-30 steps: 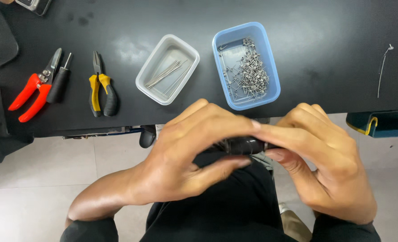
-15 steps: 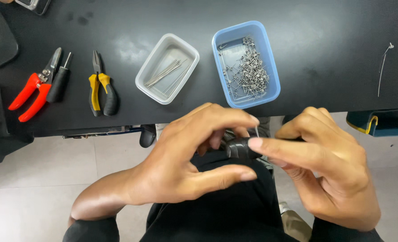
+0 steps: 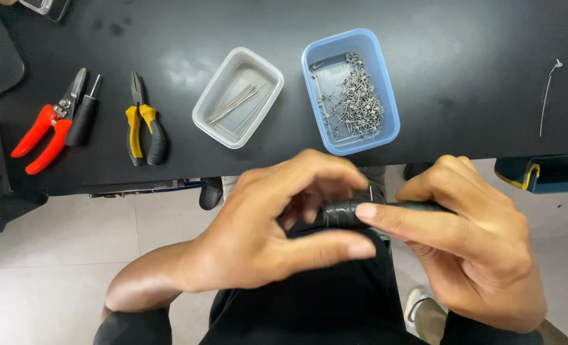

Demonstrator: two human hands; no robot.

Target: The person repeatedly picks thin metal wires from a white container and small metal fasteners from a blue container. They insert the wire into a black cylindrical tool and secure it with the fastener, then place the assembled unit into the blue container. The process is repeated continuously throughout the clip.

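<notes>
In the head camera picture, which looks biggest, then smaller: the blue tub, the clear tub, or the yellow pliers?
1. blue tub
2. clear tub, only slightly smaller
3. yellow pliers
All lie on the black table, about equally far from the camera.

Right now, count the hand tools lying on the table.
3, all at the left: red cutters, a black screwdriver beside them, yellow pliers right of those. Others may lie outside the picture.

Cutters left of pliers; two trays right, on table.
</notes>
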